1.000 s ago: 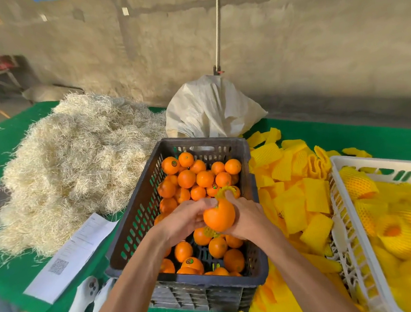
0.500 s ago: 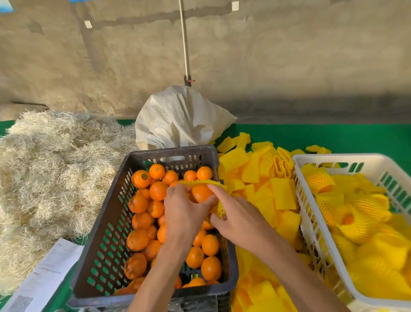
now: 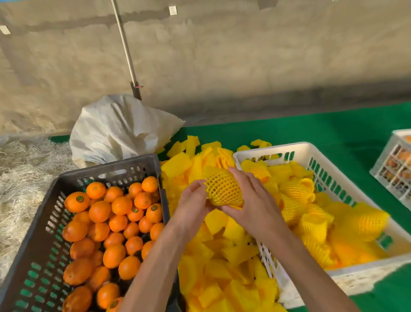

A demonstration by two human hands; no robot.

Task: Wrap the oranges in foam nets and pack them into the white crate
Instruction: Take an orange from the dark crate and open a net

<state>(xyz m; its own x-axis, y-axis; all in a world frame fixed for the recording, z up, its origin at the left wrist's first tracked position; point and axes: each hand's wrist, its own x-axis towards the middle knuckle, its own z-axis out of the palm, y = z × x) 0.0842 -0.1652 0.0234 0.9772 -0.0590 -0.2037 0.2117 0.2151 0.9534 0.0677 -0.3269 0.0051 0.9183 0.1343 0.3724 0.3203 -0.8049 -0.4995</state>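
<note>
Hands, left (image 3: 191, 201) and right (image 3: 253, 202), are cupping a netted orange (image 3: 223, 191) from below, its soft foam likely cushioning the firm, rounded fruit against a gentle squeeze.

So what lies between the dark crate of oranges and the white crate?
In the head view, a heap of loose yellow foam nets fills the gap between the dark crate and white crate.

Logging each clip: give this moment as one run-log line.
step: wrapping | hands: left, right hold netted orange | position: above loose foam nets | white crate: part-filled
</note>
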